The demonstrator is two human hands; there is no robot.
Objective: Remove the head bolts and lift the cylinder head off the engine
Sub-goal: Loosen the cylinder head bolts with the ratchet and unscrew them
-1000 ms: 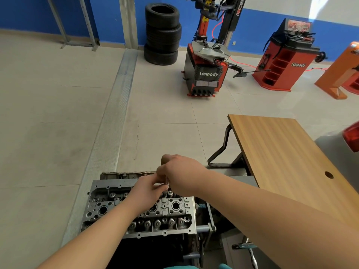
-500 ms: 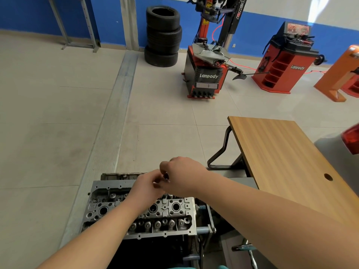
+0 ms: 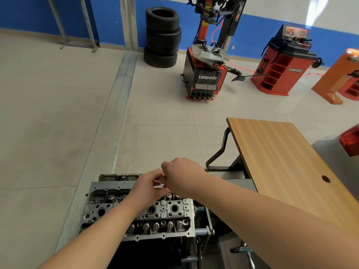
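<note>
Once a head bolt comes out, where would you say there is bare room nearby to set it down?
The wooden table to the right shows a bare top from its far edge to the small round hole near the car's tail light. The cylinder head is crowded: valve springs, bores, and both hands, left and right, meeting over it.

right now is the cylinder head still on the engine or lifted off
Still on: the cylinder head sits flat on the engine, valve springs up, with both hands meeting above its far edge.

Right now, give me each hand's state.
Left hand: fingers pinch a small metal part above the cylinder head.
Right hand: curled around the same part.
</note>
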